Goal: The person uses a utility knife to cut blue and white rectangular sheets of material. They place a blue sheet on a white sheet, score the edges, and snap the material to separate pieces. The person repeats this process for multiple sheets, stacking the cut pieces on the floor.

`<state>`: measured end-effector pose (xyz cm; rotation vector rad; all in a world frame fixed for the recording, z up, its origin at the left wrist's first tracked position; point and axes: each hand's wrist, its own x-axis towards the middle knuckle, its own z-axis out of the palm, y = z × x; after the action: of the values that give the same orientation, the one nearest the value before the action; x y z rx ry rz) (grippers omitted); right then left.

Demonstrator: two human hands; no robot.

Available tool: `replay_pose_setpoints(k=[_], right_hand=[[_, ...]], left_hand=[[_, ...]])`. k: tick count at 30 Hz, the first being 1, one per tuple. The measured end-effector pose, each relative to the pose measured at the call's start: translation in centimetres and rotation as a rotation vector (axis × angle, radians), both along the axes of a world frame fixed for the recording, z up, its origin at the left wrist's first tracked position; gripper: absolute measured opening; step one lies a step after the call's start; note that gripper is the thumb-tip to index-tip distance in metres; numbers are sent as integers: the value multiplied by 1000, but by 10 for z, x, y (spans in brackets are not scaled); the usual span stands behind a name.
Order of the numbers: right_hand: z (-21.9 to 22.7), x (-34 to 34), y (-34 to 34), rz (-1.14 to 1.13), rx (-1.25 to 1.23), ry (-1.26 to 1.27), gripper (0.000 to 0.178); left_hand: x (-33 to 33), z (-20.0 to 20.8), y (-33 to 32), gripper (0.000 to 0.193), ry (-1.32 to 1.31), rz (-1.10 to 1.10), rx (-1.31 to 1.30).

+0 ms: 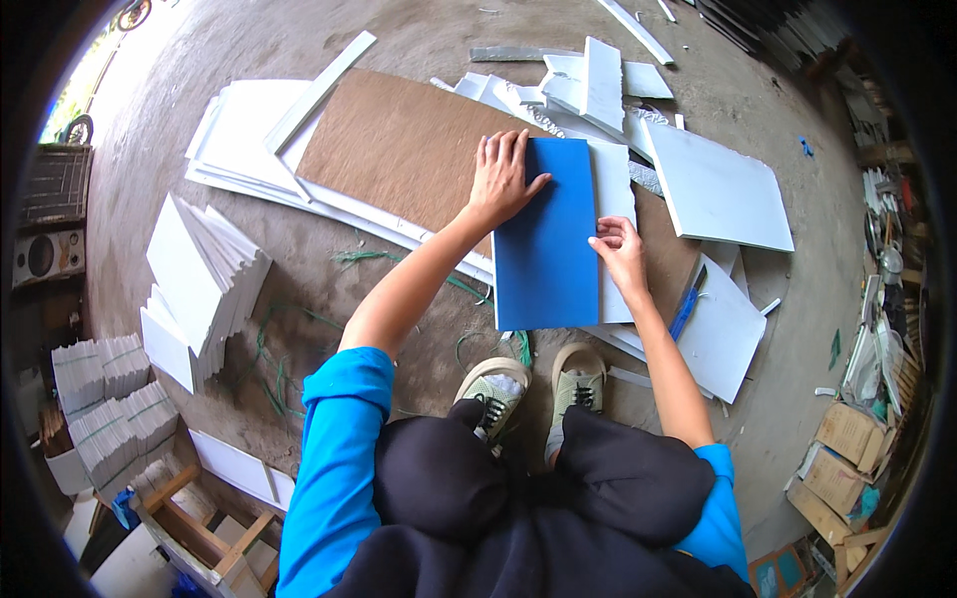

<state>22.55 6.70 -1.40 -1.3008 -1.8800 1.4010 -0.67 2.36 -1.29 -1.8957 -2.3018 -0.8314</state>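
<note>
A rectangular blue board [546, 264] lies in front of me over a white foam board [615, 184] with a ragged right edge. My left hand [503, 184] rests flat across the blue board's upper left edge, fingers spread and thumb on the blue face. At the right edge of that board, my right hand [620, 249] has curled fingers, with thumb and forefinger at the rim. Underneath is a large brown board [399, 140]. A blue utility knife [686, 311] lies to the right of my right hand.
White board offcuts [602, 85] are heaped at the far side, beside a larger white panel [718, 184]. Cut white sheets [204, 269] lean in a stack at left, near bundled pieces [115, 404]. Green string [274, 374] litters the floor. Cardboard boxes [847, 439] stand at right.
</note>
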Motion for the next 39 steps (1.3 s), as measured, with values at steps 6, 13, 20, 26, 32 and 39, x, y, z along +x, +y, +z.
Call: replay_pose_setpoints(k=[6, 13, 20, 26, 32, 39], right_hand=[[9, 0, -6, -18, 15, -42, 34], [8, 0, -14, 35, 36, 2, 32], [24, 77, -9, -117, 217, 70, 26], [28, 176, -18, -364, 237, -79, 21], [-33, 223, -45, -460, 396, -294, 28], [-9, 183, -53, -447, 412, -459, 50]], left_hand=[[4, 5, 4, 66, 57, 18, -43], [16, 7, 2, 52, 398, -81, -90], [93, 71, 11, 47, 541, -440, -384], [159, 95, 6, 43, 605, -754, -473], [227, 75, 2, 35, 392, -733, -456], [264, 45, -12, 27, 58, -562, -390]])
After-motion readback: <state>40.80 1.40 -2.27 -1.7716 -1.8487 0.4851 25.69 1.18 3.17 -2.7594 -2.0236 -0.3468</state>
